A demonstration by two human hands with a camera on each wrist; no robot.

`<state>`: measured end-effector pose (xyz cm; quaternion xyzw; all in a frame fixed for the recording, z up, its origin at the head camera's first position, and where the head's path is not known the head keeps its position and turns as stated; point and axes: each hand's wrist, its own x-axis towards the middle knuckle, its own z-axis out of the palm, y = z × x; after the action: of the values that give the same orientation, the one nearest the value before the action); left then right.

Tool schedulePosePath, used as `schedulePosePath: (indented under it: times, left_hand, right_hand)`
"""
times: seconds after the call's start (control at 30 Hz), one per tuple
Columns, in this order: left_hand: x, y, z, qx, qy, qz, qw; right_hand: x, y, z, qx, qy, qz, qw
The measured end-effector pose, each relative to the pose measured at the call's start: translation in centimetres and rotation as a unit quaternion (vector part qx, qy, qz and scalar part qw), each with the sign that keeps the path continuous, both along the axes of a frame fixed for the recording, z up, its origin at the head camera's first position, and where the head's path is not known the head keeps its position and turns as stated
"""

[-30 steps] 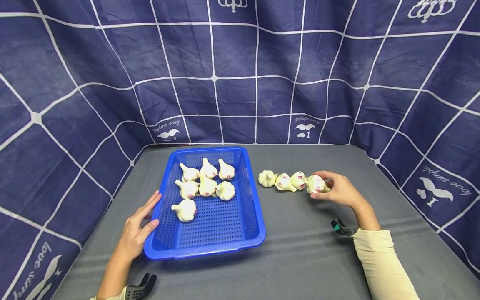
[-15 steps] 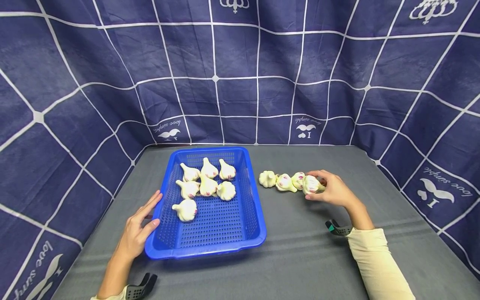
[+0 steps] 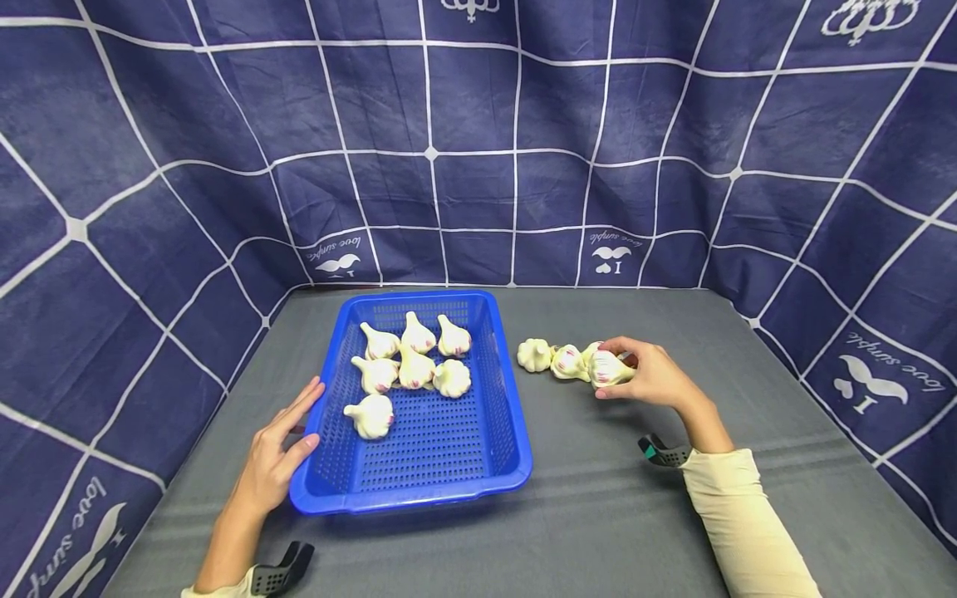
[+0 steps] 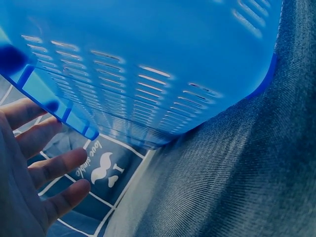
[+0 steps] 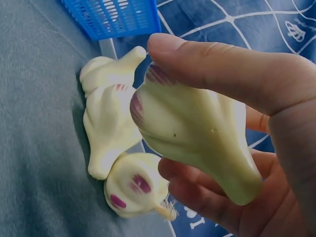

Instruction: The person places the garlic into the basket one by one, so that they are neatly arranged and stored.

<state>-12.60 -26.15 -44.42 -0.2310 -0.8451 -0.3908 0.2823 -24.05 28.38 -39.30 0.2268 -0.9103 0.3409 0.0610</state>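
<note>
A garlic bulb (image 5: pixel 192 131) with purple streaks is pinched between the thumb and fingers of my right hand (image 3: pixel 650 374), its stem pointing toward the palm. Just left of it, several more bulbs lie in a row on the grey surface, among them a garlic bulb (image 3: pixel 535 355) at the row's left end and a purple-spotted garlic bulb (image 5: pixel 137 185) in the right wrist view. My left hand (image 3: pixel 267 465) rests against the left rim of a blue plastic basket (image 3: pixel 519 432) with its fingers spread and fairly straight. Several garlic bulbs sit inside, including a single garlic bulb (image 3: pixel 370 417) nearest the front.
A grey cloth (image 3: pixel 583 515) covers the table under the basket and bulbs. Dark blue curtains (image 3: pixel 478 108) with white grid lines hang behind and at both sides. Each wrist wears a dark strap (image 3: pixel 282 570).
My right hand has moved left with the garlic bulb, bringing it in front of the row's right end and partly covering a bulb there. The left hand and basket stay put.
</note>
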Motion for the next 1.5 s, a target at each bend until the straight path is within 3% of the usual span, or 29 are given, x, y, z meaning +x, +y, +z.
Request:
schedulePosePath:
  times: [0.27,0.8,1.17,1.5]
  left_hand:
    - [0.0,0.0,-0.2,-0.002,-0.002,0.002,1.0000]
    - [0.1,0.0,0.1,-0.005,-0.011,0.010,0.9999]
    - [0.0,0.0,0.3,-0.005,-0.017,0.010,0.9998]
    - [0.1,0.0,0.1,-0.007,-0.015,0.009,0.9998]
  right_hand:
    - [0.0,-0.9,0.1,-0.022,-0.011,0.015,0.9996]
    - [-0.3,-4.0,1.0,-0.063,0.060,0.061,0.9943]
    - [-0.3,-5.2,1.9,-0.030,0.130,0.088,0.9871]
    - [-0.3,-5.9,2.4,-0.039,0.129,0.091,0.9867]
